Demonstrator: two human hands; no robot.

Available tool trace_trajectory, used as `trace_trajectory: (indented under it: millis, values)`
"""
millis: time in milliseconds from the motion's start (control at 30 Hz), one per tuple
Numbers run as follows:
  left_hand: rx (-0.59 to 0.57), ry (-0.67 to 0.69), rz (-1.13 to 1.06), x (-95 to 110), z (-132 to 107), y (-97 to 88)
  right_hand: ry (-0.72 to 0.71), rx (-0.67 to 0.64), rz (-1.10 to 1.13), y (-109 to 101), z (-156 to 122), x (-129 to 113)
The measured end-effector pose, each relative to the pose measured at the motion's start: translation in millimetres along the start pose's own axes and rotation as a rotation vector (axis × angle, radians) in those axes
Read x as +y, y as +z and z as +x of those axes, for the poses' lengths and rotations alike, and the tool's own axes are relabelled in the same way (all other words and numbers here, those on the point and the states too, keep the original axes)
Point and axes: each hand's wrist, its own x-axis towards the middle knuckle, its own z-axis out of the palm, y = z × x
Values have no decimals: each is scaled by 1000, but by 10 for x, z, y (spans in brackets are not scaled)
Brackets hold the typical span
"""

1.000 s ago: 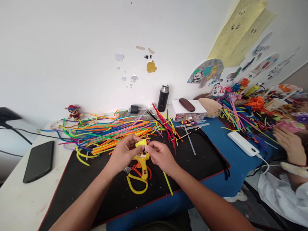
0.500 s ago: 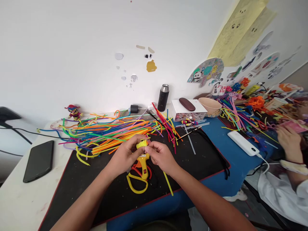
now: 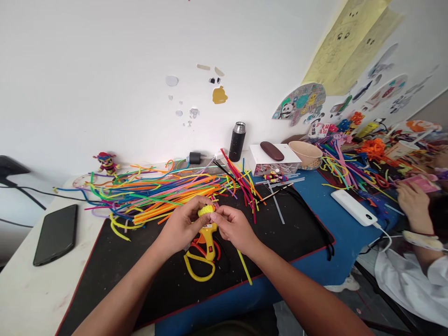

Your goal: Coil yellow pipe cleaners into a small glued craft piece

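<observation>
My left hand (image 3: 182,224) is closed around a small yellow coiled pipe-cleaner piece (image 3: 206,210), with thumb and fingers on its side. From the other side, my right hand (image 3: 234,226) pinches the edge of the same piece; its fingertips partly hide it. Just below both hands a yellow glue gun (image 3: 210,245) lies on the black mat (image 3: 147,280), its upper part covered by the fingers. Beside it are a red handle loop (image 3: 219,249) and a yellow loop (image 3: 199,279). A yellow pipe cleaner (image 3: 244,267) sticks out below my right hand; whether it joins the coiled piece I cannot tell.
Many coloured pipe cleaners (image 3: 157,191) lie behind my hands. A black flask (image 3: 237,143), a white box (image 3: 257,161) and a beige bowl (image 3: 305,154) stand near the wall. A phone (image 3: 56,234) is left, a power bank (image 3: 353,208) right. Another person's hand (image 3: 413,200) is at far right.
My hands and the yellow coiled piece stay almost still. The other person's hand at the far right has shifted slightly left.
</observation>
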Motion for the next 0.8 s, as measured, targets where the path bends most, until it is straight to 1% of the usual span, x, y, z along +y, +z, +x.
trace_trajectory:
  millis: [233,533,800]
  values:
    - [22,-62,-178,23,9,29,-6,2,28,-2,5,-5]
    - [46,-89,-202,36,6,45,-2,-3,45,1,1,-1]
    - [49,-85,-208,21,16,49,-1,13,41,-23,8,26]
